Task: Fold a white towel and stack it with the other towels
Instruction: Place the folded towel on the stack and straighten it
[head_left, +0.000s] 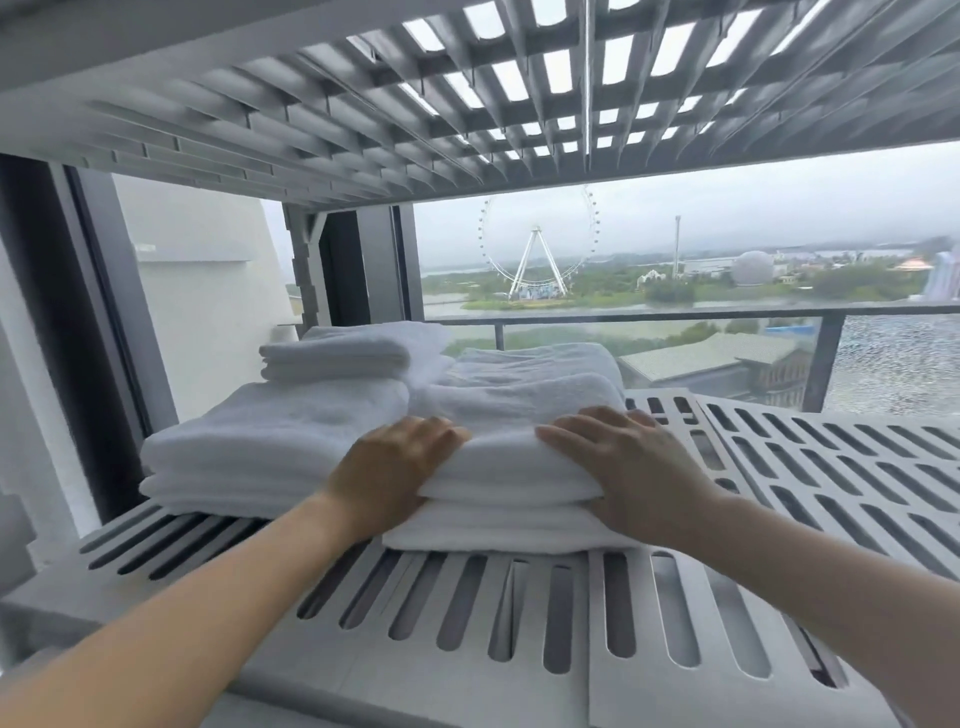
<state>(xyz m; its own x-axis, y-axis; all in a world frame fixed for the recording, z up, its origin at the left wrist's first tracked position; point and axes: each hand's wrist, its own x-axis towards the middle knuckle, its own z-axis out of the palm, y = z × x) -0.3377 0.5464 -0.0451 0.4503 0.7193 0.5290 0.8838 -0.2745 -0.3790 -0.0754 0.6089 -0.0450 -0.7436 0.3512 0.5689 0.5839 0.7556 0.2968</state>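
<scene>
Folded white towel (514, 457) is lying flat atop another towel on slatted shelf (415, 696), touching stacked white towels (270, 447) alongside.

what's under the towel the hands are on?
A second folded towel, lying on the slatted shelf. The left hand and right hand hide the seam's ends; the top towel covers most of it.

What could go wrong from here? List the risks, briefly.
The folded towel sits set back on the lower towel, so the pile may end up uneven. The left hand is close beside the neighbouring stack and could drag it when withdrawn. Released by the right hand, the layers may spring open.
</scene>
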